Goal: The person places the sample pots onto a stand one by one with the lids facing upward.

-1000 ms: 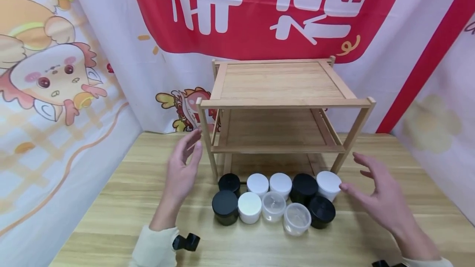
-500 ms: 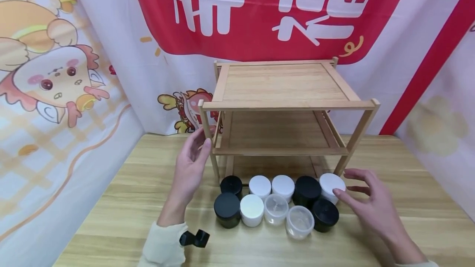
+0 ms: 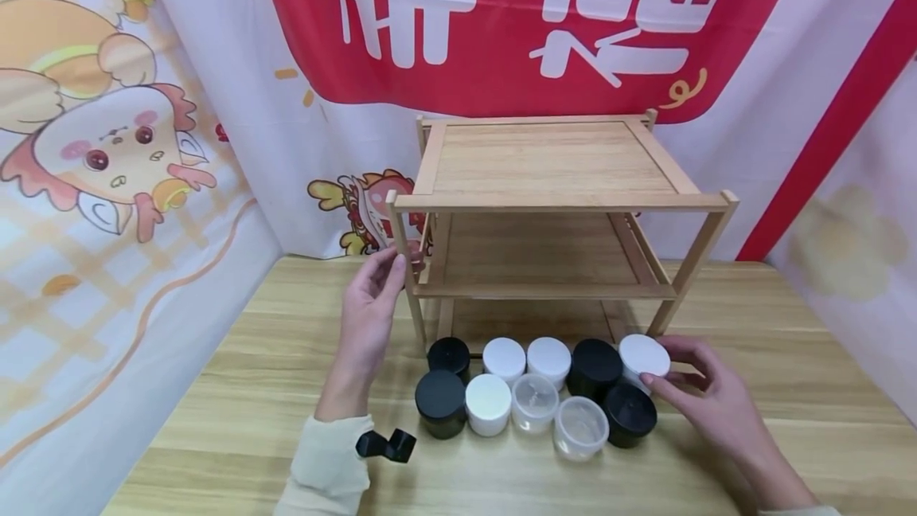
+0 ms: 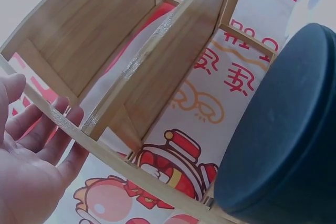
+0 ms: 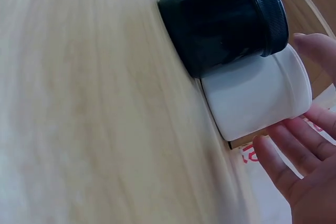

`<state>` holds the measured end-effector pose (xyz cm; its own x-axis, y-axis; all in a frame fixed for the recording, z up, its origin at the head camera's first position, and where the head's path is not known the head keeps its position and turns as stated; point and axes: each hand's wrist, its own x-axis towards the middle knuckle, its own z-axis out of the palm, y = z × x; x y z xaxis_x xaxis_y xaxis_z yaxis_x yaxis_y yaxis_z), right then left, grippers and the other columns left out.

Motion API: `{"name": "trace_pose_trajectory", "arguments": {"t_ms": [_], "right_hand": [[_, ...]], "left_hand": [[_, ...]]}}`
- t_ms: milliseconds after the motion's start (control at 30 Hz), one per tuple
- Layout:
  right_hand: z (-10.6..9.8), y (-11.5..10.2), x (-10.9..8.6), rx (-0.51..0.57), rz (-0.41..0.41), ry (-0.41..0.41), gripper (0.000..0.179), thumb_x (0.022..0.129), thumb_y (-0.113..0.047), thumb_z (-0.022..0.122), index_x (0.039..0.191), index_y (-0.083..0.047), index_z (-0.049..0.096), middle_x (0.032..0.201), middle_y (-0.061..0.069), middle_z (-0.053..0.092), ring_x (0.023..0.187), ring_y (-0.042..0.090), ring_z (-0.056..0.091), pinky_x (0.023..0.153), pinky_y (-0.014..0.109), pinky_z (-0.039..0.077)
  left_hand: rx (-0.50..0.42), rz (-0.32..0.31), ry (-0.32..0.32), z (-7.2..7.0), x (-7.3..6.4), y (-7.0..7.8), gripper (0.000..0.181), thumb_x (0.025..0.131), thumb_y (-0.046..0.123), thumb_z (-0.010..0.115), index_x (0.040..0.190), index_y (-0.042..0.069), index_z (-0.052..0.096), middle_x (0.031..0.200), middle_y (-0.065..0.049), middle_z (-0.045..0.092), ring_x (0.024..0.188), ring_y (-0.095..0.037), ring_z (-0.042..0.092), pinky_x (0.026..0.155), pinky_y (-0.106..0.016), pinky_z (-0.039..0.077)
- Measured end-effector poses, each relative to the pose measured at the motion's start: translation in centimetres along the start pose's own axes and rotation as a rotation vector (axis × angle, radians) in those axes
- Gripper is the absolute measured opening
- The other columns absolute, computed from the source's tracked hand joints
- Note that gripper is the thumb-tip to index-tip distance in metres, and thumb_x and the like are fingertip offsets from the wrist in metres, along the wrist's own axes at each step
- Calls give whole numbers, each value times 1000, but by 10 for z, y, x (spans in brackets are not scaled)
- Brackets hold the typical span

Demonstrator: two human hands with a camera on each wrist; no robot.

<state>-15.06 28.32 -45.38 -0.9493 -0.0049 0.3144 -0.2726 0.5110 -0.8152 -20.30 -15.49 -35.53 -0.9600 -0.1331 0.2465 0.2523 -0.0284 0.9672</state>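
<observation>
My left hand (image 3: 368, 313) is at the left front post of a small wooden shelf rack (image 3: 559, 158). Its fingers reach behind the post and the thumb lies in front; the left wrist view shows the fingers (image 4: 58, 140) around the thin post (image 4: 115, 156). On the right, my right hand (image 3: 716, 396) holds a white-lidded jar (image 3: 645, 354), thumb at the lid's near edge and fingers along its far right side. In the right wrist view, fingertips touch the white jar (image 5: 257, 93), which stands against a black jar (image 5: 220, 24).
Two rows of jars stand before the rack: black jars (image 3: 440, 396), white jars (image 3: 489, 400) and clear tubs (image 3: 580, 424). The rack's middle shelf (image 3: 537, 249) sits behind them. Printed cloth (image 3: 344, 38) hangs around the wooden table (image 3: 236, 388).
My left hand has moved right onto the rack's post, fingers passing behind it. My right hand has come in from the right and closed around the white jar.
</observation>
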Motion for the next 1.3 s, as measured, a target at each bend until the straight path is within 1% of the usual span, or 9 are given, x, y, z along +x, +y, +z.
{"name": "trace_pose_trajectory", "arguments": {"t_ms": [67,233,400,633,800,867,1067,1200,1300], "right_hand": [[1,3,0,25,16,-12,56,92,-10,87,140,-3,61,121,-23,66,107,-10,64,87,10,58],[3,12,3,109,44,-35,57,93,-5,84,143,2,57,119,-25,67,109,-10,63,88,9,58],[4,21,1,258,57,-50,58,92,8,79,143,9,54,120,-23,70,108,-7,68,88,12,60],[5,28,-1,289,111,-58,61,92,6,80,147,6,54,121,-25,70,107,-6,70,86,13,61],[6,30,-2,385,101,-55,60,91,11,79,146,2,57,123,-19,73,107,-2,73,86,17,63],[6,29,-2,380,109,-53,61,91,11,79,146,3,56,122,-20,73,107,-2,72,86,17,63],[6,25,1,241,171,-54,66,92,-2,83,150,4,52,120,-28,69,107,-7,69,87,12,60],[6,25,0,211,192,-55,68,93,-5,84,151,5,51,119,-31,67,107,-9,68,87,12,59],[6,26,-1,225,187,-48,67,92,-2,84,150,5,51,119,-30,68,107,-8,68,87,12,60]], "left_hand": [[-12,7,1,1,1,-1,37,113,26,57,146,10,60,142,-11,66,127,-19,63,110,-22,53],[-38,22,-7,2,3,-2,37,114,25,56,145,6,60,144,-19,62,125,-18,64,111,-24,53],[-39,26,-7,2,5,-2,39,113,22,56,147,1,57,145,-22,60,123,-17,63,109,-24,54],[-24,33,-19,0,5,0,40,113,21,57,147,1,57,145,-21,61,124,-18,63,105,-23,55],[-20,14,-7,0,3,1,39,113,22,57,147,4,58,145,-19,60,127,-23,62,106,-23,56],[-20,5,2,-1,2,1,37,113,23,57,146,6,60,144,-18,61,127,-23,61,106,-23,56],[-32,-11,12,-1,2,0,38,113,24,58,147,6,59,136,-8,66,127,-22,62,107,-24,55],[-27,-13,9,0,2,0,42,113,25,57,149,3,56,144,-19,61,126,-20,62,108,-24,55],[-22,-13,3,0,2,-1,41,113,27,57,148,6,58,143,-16,64,127,-19,63,109,-25,55]]}}
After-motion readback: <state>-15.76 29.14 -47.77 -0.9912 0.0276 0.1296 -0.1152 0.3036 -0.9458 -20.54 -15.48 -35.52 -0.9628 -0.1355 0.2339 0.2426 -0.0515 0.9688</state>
